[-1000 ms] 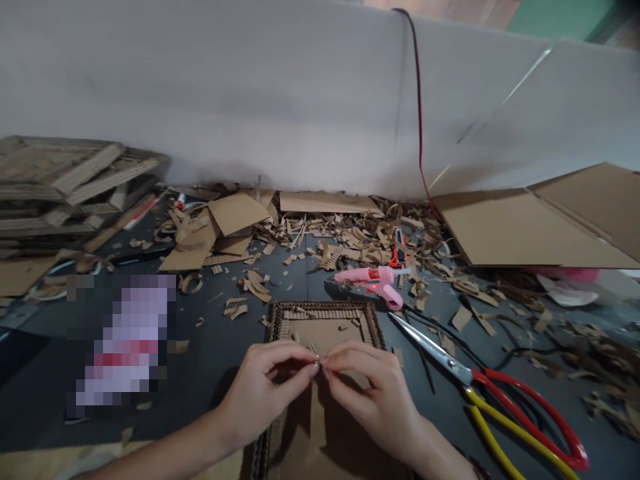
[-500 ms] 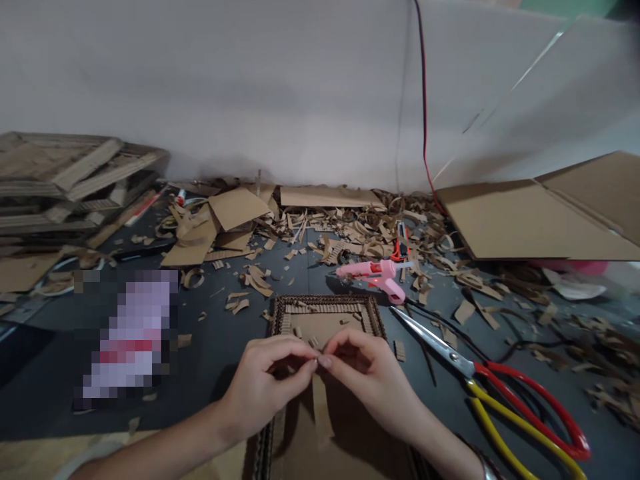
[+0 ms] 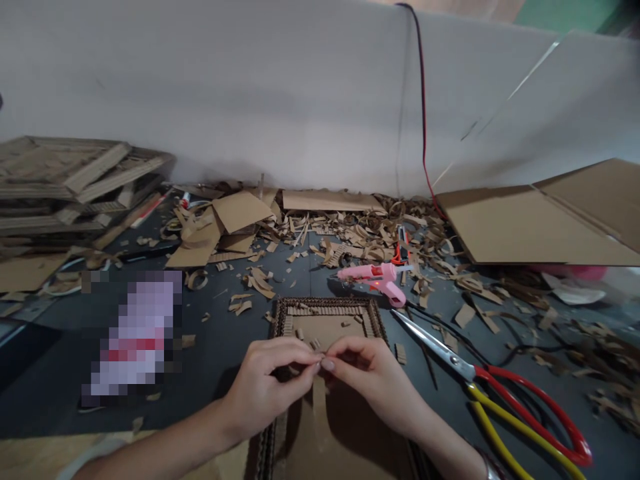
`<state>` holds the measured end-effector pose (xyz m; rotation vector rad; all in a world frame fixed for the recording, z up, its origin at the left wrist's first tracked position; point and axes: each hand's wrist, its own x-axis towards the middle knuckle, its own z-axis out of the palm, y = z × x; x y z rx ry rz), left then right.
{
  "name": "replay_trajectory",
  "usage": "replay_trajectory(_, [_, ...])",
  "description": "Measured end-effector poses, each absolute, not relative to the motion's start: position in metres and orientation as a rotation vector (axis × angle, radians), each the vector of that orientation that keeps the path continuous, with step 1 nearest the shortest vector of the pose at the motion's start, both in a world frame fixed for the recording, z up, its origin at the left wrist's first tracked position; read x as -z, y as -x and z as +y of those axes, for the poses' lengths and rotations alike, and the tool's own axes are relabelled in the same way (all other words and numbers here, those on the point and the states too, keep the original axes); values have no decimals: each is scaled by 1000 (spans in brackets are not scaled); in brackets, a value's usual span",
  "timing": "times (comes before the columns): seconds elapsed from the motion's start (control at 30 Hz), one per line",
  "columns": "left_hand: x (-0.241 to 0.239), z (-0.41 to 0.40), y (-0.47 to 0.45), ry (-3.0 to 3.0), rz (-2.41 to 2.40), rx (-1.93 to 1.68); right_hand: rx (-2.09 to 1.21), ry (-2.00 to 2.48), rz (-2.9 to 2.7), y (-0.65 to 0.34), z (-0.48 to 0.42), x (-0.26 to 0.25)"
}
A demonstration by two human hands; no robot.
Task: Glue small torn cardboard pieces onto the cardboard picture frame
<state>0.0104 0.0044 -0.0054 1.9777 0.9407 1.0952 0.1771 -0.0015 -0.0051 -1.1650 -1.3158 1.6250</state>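
Cardboard frame [image 3: 320,333] lies lower centre on the dark surface [image 3: 220,360], ribbed border [image 3: 325,309] done along top and sides; left hand [image 3: 265,390] and right hand [image 3: 370,380] curl closed, pinching a cardboard scrap [image 3: 316,363], mostly hidden, above the panel [image 3: 347,327].

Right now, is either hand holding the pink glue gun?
No, the pink glue gun lies among cardboard scraps, away from the left hand and right hand.

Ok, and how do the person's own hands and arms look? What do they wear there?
The left hand and right hand wear no gloves, and both forearms are bare as far as they show. A thin metallic band sits at the right wrist, cut off by the picture's edge. A pale sleeve shows at the lower left edge, at the left arm.
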Motion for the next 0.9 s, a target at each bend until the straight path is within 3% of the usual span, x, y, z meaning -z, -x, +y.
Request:
replay_trajectory(0.23, [5, 5, -9, -2027, 899, -1069, -1830, 1056, -1189, -181, 0, 8])
replay_trajectory(0.9, [9, 3, -7, -2032, 962, -1026, -1718, 1120, -1331, -178, -6, 6])
